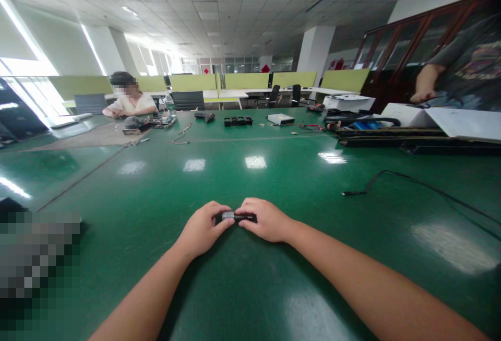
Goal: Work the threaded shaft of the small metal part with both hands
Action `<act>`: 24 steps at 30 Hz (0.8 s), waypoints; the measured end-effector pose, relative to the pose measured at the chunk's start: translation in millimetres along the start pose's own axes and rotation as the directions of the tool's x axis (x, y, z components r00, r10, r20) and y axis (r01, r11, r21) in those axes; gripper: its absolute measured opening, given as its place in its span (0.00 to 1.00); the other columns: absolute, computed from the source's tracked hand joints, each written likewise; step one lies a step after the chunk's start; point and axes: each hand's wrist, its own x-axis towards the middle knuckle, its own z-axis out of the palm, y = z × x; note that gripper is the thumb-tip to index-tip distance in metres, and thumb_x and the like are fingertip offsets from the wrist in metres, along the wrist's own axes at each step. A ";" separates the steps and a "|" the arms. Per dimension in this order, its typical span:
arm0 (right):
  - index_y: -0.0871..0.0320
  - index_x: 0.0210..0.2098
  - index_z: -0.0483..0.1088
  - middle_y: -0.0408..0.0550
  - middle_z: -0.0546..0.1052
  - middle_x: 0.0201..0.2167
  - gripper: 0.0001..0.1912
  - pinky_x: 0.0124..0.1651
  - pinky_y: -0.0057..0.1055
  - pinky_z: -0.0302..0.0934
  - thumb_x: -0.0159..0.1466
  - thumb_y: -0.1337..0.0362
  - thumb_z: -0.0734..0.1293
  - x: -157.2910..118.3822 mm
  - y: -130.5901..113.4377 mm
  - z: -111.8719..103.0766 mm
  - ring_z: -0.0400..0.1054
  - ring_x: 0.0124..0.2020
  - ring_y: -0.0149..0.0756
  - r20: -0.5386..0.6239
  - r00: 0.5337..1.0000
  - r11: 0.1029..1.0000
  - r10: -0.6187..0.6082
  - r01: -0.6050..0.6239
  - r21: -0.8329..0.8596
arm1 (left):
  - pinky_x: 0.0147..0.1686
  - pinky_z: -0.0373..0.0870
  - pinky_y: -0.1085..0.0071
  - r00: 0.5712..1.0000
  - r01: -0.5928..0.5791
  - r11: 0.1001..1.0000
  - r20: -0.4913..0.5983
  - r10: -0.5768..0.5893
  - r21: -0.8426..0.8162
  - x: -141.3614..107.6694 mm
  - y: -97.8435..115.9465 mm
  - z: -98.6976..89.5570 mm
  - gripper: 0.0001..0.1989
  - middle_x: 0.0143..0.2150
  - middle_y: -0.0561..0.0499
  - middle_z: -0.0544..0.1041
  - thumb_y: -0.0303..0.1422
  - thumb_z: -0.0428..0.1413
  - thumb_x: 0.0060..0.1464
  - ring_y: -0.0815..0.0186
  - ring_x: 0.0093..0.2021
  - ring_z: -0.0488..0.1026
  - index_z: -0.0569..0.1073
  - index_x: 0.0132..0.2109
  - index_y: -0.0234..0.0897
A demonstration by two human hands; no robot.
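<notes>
A small cylindrical tool, silver at its left end and dark with ridges to the right, lies level just above or on the green table. My left hand pinches its silver end between thumb and fingers. The dark end is gripped by my right hand, thumb below and fingers above. Both hands almost meet at the middle of the tool. Whether the tool is one piece or two joined parts cannot be made out.
A black cable lies at the right. Along the far side are a power drill, a black tray, a white box and dark rails. One person sits back left; another stands at the right.
</notes>
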 end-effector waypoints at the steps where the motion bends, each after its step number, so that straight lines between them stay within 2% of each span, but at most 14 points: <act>1: 0.59 0.46 0.75 0.50 0.76 0.38 0.12 0.45 0.32 0.63 0.63 0.66 0.68 0.2 0.4 0.3 0.69 0.40 0.37 0.001 1.000 1.000 -0.004 0.004 -0.002 | 0.34 0.64 0.71 1.000 -0.002 1.000 0.000 0.002 0.001 -0.1 0.0 -0.1 0.13 0.38 0.51 0.76 0.39 0.57 0.58 0.65 0.33 0.70 0.78 0.47 0.41; 12: 0.59 0.44 0.77 0.49 0.77 0.36 0.10 0.43 0.30 0.63 0.64 0.66 0.68 1.9 2.1 0.9 0.70 0.38 0.36 -0.015 1.000 1.000 0.006 -0.007 -0.002 | 0.36 0.66 0.71 1.000 0.013 1.000 0.013 -0.013 0.003 -0.2 2.8 -2.3 0.13 0.40 0.50 0.77 0.39 0.56 0.58 0.64 0.35 0.71 0.78 0.47 0.41; 24: 0.57 0.42 0.77 0.48 0.76 0.34 0.09 0.40 0.29 0.62 0.62 0.66 0.68 -0.4 2.1 -1.2 0.70 0.37 0.34 -0.022 1.000 1.000 0.008 -0.007 0.011 | 0.34 0.65 0.71 1.000 0.007 1.000 0.017 -0.007 0.002 -1.5 3.2 -2.5 0.14 0.38 0.50 0.76 0.40 0.56 0.59 0.64 0.33 0.70 0.78 0.47 0.40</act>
